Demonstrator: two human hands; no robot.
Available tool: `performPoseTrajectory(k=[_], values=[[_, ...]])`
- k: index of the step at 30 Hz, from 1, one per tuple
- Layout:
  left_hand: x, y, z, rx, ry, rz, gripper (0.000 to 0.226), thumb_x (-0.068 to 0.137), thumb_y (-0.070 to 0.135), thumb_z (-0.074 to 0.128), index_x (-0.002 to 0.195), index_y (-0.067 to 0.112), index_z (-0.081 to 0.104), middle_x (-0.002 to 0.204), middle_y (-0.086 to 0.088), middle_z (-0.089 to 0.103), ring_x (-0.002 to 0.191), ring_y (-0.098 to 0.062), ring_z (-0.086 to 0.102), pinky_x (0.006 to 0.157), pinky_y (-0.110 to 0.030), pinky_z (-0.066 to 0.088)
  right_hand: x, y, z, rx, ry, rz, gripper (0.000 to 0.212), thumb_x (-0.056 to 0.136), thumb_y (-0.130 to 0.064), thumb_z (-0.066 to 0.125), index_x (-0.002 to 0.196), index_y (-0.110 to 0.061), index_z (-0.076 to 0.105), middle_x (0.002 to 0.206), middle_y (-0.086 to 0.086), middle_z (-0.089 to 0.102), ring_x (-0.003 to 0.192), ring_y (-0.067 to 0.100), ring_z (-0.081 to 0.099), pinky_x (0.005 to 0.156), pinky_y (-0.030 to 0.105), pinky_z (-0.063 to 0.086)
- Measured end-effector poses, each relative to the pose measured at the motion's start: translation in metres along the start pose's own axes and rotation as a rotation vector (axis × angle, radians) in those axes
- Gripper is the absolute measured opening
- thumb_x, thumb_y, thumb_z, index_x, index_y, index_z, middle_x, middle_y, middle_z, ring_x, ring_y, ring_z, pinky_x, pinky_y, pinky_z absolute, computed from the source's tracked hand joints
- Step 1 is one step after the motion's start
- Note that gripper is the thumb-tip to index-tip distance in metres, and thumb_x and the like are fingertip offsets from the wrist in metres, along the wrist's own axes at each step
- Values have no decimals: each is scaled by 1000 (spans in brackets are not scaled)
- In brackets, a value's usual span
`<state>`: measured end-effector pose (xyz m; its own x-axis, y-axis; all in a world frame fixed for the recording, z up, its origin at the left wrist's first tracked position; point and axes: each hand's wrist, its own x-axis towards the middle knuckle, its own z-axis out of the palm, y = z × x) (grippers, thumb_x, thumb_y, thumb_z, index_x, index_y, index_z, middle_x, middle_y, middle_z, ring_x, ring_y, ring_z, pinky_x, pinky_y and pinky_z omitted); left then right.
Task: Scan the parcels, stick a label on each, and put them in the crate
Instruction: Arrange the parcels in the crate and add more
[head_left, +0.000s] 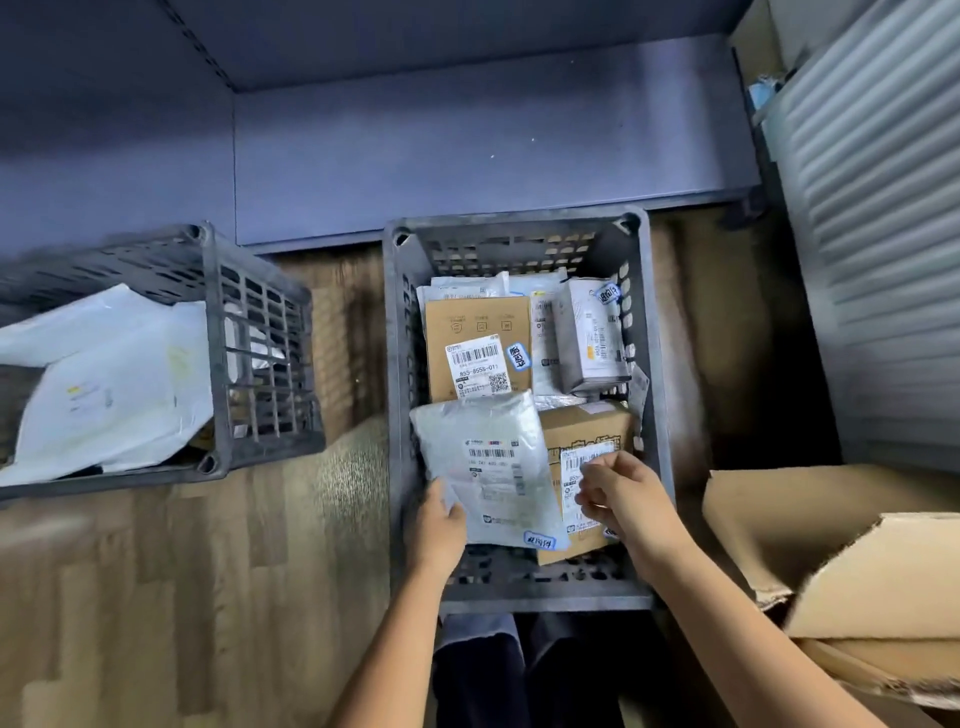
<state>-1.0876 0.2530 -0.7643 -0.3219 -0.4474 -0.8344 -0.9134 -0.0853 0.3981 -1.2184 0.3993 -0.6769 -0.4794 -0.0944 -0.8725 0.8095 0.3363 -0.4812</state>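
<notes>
A grey plastic crate (655, 395) stands on the floor in front of me, filled with parcels. A silver-grey mailer bag (485, 462) with a shipping label and a small blue sticker lies on top at the near left. My left hand (441, 525) grips its lower left corner. My right hand (621, 499) is over a brown cardboard box (584, 426) at the near right, fingers curled on its white label. Further back lie another brown box (475, 338) with a barcode label and a white box (592, 338), both with blue stickers.
A second grey crate (249, 332) with white mailer bags stands at the left. Open cardboard boxes (831, 551) sit at the right. A blue shelf board (467, 156) runs behind the crates, and a ribbed shutter (883, 208) is at far right. The floor is wood.
</notes>
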Motion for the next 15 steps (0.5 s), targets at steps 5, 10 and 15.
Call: performPoseTrajectory(k=[5,10,15], values=[[-2,10,-2,42,-71,-3,52,98,6,35,148,19,26,153,-6,29,135,-23,36,100,-31,34,-5,0,3,5,-23,-6,24,93,-1,51,73,-13,43,59,0,46,58,16,49,65,26,46],[-19,7,-11,2,-80,-12,50,99,8,37,147,15,26,153,-7,30,137,-23,33,105,-31,31,-19,-2,6,-13,-30,0,27,93,-1,51,71,-14,42,57,-2,46,54,14,48,64,26,45],[-54,23,-40,-103,-81,-16,36,98,6,38,133,11,44,126,-4,50,115,-16,51,92,-26,39,-51,-22,19,-52,-45,-2,24,93,-2,52,73,-12,44,65,4,52,61,18,52,63,26,45]])
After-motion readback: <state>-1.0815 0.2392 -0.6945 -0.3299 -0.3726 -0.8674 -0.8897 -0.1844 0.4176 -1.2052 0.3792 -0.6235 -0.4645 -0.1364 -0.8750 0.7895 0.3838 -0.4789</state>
